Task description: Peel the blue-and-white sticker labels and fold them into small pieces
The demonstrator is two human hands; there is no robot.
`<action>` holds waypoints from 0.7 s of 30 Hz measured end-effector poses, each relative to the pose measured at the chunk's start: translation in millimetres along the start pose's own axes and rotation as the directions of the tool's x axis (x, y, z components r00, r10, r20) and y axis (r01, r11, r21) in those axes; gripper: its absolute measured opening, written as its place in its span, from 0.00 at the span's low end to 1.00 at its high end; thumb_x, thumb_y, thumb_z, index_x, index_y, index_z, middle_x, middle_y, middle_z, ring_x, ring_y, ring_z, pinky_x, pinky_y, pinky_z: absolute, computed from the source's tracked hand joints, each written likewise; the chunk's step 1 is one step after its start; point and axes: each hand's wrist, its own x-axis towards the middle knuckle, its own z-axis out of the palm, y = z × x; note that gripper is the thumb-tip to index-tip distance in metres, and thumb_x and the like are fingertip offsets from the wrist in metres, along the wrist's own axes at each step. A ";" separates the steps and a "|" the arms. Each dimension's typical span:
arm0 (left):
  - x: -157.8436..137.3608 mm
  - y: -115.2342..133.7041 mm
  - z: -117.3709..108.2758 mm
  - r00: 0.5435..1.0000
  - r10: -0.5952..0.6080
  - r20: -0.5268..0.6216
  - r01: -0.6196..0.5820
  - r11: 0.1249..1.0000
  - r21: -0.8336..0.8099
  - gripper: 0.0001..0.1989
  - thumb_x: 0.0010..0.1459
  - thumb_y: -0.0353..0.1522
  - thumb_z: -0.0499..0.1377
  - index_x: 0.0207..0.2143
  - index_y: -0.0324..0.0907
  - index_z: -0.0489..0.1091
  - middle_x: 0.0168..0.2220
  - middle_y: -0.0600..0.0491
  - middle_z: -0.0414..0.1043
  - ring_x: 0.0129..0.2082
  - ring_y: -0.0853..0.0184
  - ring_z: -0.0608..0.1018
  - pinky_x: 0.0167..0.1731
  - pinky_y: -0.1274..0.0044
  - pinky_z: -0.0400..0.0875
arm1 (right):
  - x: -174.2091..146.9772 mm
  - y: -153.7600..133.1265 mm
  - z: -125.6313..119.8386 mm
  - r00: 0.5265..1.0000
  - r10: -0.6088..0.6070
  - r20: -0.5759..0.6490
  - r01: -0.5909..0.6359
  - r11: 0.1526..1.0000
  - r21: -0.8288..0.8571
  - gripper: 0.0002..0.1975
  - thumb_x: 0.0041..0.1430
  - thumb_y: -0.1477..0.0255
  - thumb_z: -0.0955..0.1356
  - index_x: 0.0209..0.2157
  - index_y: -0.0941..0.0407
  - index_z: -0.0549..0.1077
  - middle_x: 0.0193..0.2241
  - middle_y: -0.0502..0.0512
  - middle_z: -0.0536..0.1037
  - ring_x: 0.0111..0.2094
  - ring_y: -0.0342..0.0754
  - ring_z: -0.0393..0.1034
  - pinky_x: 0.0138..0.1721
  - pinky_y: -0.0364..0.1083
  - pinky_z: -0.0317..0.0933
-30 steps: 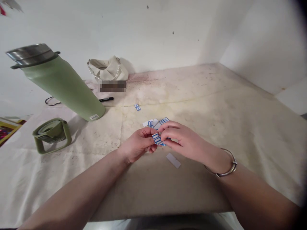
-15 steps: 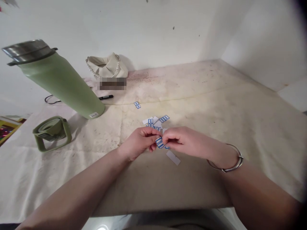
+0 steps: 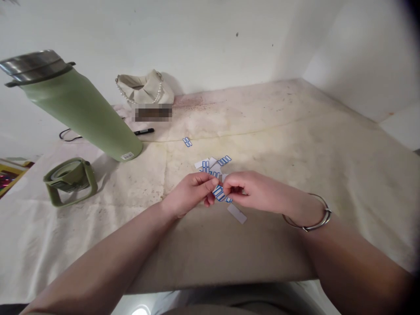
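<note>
My left hand [image 3: 197, 189] pinches a small strip of blue-bordered white label stickers [image 3: 219, 192] between thumb and fingers. Right against the strip's other end, my right hand [image 3: 244, 188] has its thumb and forefinger pressed together; the strip's edge reaches its fingertips. Just beyond both hands lies a loose pile of label strips [image 3: 225, 160], some printed side up and some showing plain white. A blank white strip [image 3: 236, 214] rests on the cloth below my right hand. Farther back sits a separate small label piece [image 3: 187, 141].
At left a tall green bottle [image 3: 85, 109] with a steel neck stands near its green handled lid [image 3: 70, 181]. A cream handbag [image 3: 144, 87] with a pearl strap is by the wall, and a black pen [image 3: 144, 131] lies behind the bottle. A pale cloth [image 3: 295, 144] covers the table.
My left thumb has shifted slightly up over the strip, and more of the label strip shows between my hands. The rest of the scene has barely moved in view.
</note>
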 end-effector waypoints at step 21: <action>5.3 -11.5 4.3 0.981 0.111 -0.161 -0.125 0.989 -0.077 0.07 0.54 0.34 0.59 0.33 0.40 0.67 0.23 0.58 0.67 0.18 0.77 0.67 0.20 0.83 0.61 | 6.4 1.3 14.1 0.976 0.179 -0.125 -0.178 0.984 0.018 0.06 0.56 0.70 0.63 0.27 0.56 0.66 0.21 0.46 0.69 0.22 0.40 0.60 0.22 0.41 0.51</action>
